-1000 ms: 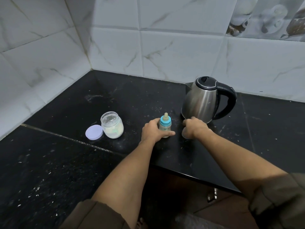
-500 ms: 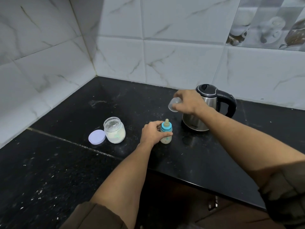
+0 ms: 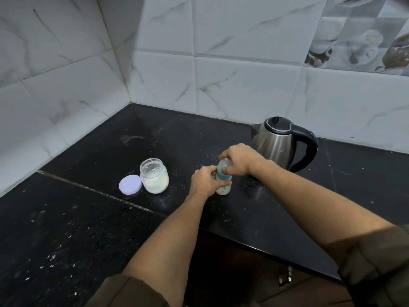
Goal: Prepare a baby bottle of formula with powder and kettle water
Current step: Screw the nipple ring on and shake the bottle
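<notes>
I count one baby bottle [image 3: 224,188], one clear dome cap [image 3: 223,166], one open jar of powder [image 3: 155,176], one lilac lid [image 3: 130,184] and one steel kettle [image 3: 277,143] with a black handle, all on the black counter [image 3: 88,218]. Two bare forearms reach in from the bottom of my view, both with dark sleeves pushed up.

The bottle stands upright near the counter's front edge, between the jar and the kettle, with pale liquid in its lower part and a teal collar above. My left hand [image 3: 204,182] wraps the bottle from the left, its fingers [image 3: 212,172] curled round the body just under the collar. My right hand [image 3: 240,160] comes from the right and sits over the top, wrist raised, fingers [image 3: 224,155] bent down and gripping the clear cap, which sits over the top of the bottle. I cannot tell whether the cap is fully seated.

The jar stands well to the left of the bottle, with its lid lying flat just beside it, touching its left side. The kettle stands behind my right hand, near the tiled wall [image 3: 243,85].
</notes>
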`<state>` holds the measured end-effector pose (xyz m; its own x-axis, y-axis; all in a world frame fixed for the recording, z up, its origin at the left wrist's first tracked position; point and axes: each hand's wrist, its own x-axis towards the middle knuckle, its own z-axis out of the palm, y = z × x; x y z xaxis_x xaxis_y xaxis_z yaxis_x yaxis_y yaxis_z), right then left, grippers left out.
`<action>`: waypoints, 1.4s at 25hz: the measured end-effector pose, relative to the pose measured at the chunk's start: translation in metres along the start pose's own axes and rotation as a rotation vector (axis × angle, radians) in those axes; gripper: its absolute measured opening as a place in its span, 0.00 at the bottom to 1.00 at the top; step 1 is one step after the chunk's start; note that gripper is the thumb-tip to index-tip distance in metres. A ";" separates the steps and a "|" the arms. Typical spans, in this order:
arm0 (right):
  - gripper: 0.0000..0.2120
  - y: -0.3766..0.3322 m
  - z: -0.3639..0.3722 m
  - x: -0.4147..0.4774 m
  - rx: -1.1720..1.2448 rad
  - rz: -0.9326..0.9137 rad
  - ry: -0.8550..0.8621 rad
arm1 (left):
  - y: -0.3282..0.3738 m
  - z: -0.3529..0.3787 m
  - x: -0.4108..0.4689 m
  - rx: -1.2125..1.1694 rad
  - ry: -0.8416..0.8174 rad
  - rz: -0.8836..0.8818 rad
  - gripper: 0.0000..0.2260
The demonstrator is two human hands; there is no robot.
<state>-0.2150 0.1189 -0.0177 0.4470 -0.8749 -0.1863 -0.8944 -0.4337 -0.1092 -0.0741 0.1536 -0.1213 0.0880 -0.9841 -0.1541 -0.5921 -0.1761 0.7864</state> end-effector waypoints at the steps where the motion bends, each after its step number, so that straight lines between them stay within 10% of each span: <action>1: 0.23 0.000 0.003 0.001 0.000 0.002 -0.011 | 0.000 0.000 0.000 -0.002 -0.002 0.007 0.23; 19: 0.22 0.004 0.010 0.024 -0.058 -0.026 -0.011 | -0.005 0.003 -0.001 0.024 0.000 0.063 0.21; 26: 0.54 0.043 0.057 -0.011 0.252 -0.081 0.073 | 0.008 -0.014 0.007 0.073 0.021 0.078 0.22; 35: 0.57 0.013 0.003 0.027 0.560 -0.080 0.545 | 0.082 -0.088 0.046 0.000 0.147 0.297 0.16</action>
<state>-0.2144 0.0900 -0.0274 0.3097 -0.8908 0.3326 -0.6543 -0.4534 -0.6053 -0.0477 0.0924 -0.0110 0.0263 -0.9852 0.1695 -0.6093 0.1186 0.7840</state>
